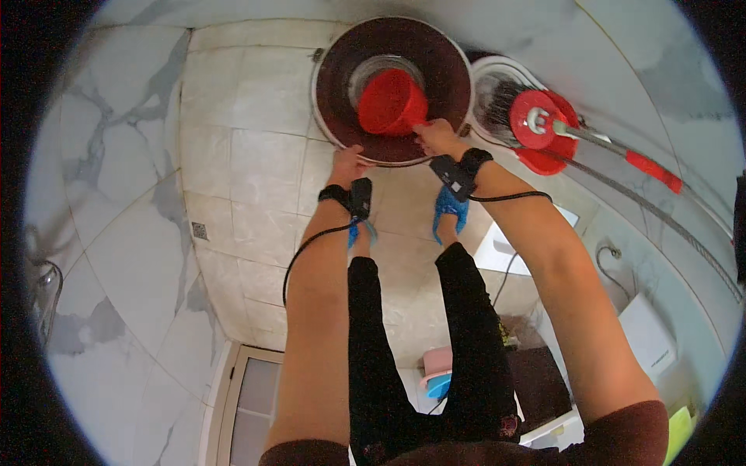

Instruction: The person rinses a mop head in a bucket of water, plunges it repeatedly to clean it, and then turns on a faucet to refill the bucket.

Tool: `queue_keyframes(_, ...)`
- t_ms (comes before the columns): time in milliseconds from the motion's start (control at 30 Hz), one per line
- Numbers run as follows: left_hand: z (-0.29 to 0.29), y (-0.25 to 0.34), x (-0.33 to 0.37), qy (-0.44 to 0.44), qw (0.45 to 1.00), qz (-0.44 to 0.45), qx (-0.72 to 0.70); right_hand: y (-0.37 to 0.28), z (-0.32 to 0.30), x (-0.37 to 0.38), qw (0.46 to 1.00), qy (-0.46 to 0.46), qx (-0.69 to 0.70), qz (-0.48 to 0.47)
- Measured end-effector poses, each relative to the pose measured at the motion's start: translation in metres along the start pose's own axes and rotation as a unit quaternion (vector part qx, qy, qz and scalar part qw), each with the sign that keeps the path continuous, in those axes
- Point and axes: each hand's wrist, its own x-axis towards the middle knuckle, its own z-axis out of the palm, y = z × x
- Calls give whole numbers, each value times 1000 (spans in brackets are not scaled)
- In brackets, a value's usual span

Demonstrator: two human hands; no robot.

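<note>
A large round brown tub (334, 85) with a pale rim stands on the tiled floor ahead of me. Inside it is a red dipper (385, 105), tilted, its handle toward my right hand. My right hand (440, 138) is closed on that handle above the tub's near right rim. At the near left rim, my left hand (348, 161) grips the edge of the tub, its thumb and fingers at the rim. A greyish round patch shows at the tub's bottom, partly behind the dipper; whether it is water I cannot tell.
Right of the tub sit a white basin (488, 81) and a red mop head or brush (536, 120) with a long handle along the wall. A grey hose (622, 190) runs nearby. A floor drain (200, 231) lies at left; pink and blue basins (437, 363) stand behind my legs.
</note>
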Motion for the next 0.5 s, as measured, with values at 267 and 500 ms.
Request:
queue_keyframes(267,-10,-2,-31,-66,981,110,-143,15,-22,22,926,217,-291,-104)
queue_keyframes(500,-131,-8,-29,-35,961,55,-269,-62,29,-110,915,144,-226,-301)
